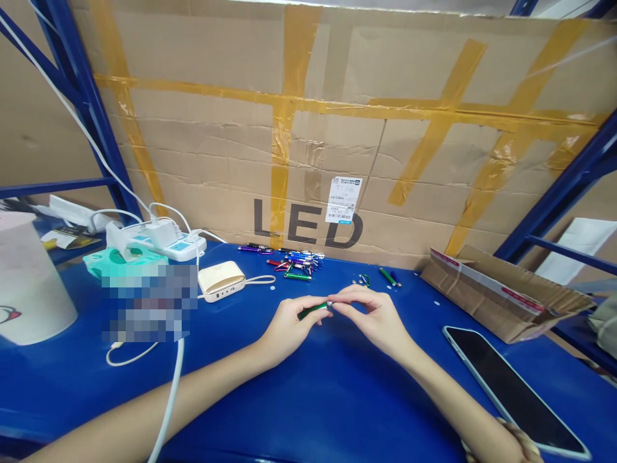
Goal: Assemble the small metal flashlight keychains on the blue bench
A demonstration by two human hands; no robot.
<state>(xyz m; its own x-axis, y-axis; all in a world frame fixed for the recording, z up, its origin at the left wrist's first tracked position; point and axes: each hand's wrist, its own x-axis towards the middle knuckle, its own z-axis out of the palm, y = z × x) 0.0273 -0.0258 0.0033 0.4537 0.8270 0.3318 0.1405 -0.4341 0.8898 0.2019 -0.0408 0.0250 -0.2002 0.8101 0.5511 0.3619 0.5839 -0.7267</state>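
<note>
1. Well, the little green flashlight [312, 312] is held up between both hands, crosswise and just above the blue tabletop [332, 411], a position that seems to leave each end free for its own hand.
2. The left hand [289, 329] is almost closed, with its fingers and thumb around the green body, apparently serving as the steadying grip.
3. The right hand [371, 319] is closed to a tight pinch on the silver end. That suits fine control of such a small part, though the fingers hide exactly what they are gripping.
4. Straight ahead, a heap of similar flashlights [294, 262] in purple, red, blue and green lies tangled with metal clips, probably kept there to be within easy reach.
5. Nearer the right hand, a green-and-blue pair of flashlights [389, 277] and some small clips [362, 280] lie apart from the heap, as though sorted out from it.
6. Further right, a black phone [511, 392] lies flat beside the right forearm, clear of the hands' working area, and an opened cardboard box [501, 292] sits past it.
7. Further left, a gold-and-white power bank [222, 280] sits near a white power strip [166, 245], where its charging leads can reach. A taped carton printed "LED" [289, 141] stands behind everything.
</note>
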